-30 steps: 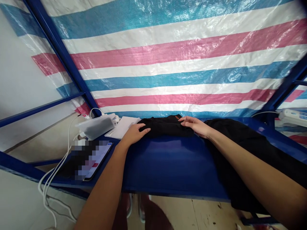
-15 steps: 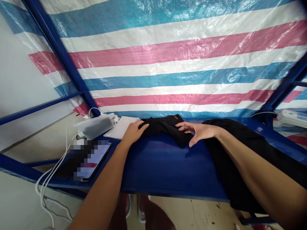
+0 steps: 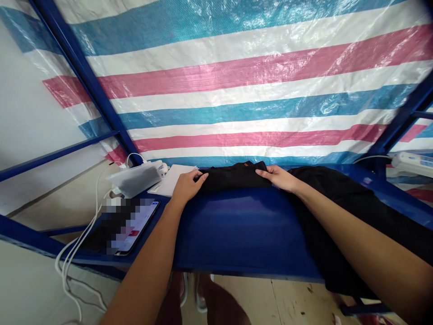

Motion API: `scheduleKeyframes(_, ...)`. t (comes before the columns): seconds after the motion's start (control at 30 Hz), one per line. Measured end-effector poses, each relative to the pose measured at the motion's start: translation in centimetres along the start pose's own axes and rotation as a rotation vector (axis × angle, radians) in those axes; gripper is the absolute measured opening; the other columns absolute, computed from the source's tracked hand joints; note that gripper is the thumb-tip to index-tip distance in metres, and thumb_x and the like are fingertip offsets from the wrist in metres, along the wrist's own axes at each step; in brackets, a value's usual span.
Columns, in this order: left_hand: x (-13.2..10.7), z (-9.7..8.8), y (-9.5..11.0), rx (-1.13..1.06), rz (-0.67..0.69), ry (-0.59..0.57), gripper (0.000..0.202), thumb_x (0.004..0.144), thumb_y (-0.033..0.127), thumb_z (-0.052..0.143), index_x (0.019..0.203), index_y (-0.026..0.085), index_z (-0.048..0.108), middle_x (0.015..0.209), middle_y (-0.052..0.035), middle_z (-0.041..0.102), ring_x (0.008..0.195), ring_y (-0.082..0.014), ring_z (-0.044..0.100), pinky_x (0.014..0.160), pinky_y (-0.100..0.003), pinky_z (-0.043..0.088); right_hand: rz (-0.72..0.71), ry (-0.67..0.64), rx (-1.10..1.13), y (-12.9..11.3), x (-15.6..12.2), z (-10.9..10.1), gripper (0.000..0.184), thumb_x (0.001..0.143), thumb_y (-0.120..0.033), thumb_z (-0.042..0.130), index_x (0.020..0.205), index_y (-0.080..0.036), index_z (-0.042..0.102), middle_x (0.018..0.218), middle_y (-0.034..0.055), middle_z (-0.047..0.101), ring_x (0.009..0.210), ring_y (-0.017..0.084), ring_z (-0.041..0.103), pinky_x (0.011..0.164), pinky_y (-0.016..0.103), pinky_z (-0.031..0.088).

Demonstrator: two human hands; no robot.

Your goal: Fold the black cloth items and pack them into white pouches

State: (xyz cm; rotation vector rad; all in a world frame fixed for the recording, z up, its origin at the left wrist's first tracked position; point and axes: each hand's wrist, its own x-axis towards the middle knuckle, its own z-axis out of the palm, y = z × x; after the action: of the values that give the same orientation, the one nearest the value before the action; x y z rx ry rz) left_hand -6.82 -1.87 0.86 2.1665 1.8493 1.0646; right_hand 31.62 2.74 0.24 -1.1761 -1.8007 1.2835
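Observation:
A folded black garment (image 3: 233, 177) with a small orange tag lies at the back of the blue table (image 3: 237, 230). My left hand (image 3: 187, 185) rests flat on the garment's left end, fingers stretched out. At its right end my right hand (image 3: 279, 177) lies flat too, fingers extended along the fabric. Neither hand grips anything.
A second black cloth (image 3: 341, 216) drapes over the table's right side under my right forearm. At the left lie a phone (image 3: 130, 223), a white power strip (image 3: 137, 178) with white cables (image 3: 77, 253), and white paper (image 3: 172, 178). A striped tarp (image 3: 243, 81) hangs behind.
My right hand pulled a fold of the garment out toward me, then pushed it back. The garment now lies as a neat rectangle against the tarp. The left hand barely moved.

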Motion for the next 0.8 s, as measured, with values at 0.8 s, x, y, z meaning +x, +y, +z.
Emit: scheduleKeyframes(0.8,1.1,1.8,0.9,0.068,0.135,-0.085,0.036,0.107,0.053,0.059,0.098,0.024,0.079,0.102,-0.0070,0.082,0.096,-0.0286,0.072,0.090,-0.040,0.051,0.094,0.278,-0.546,0.7,1.4,-1.4,0.023,0.097,-0.043,0.070,0.089,-0.023,0.077,0.087,0.0073,0.081,0.085,0.029,0.077,0.074,0.036,0.058)
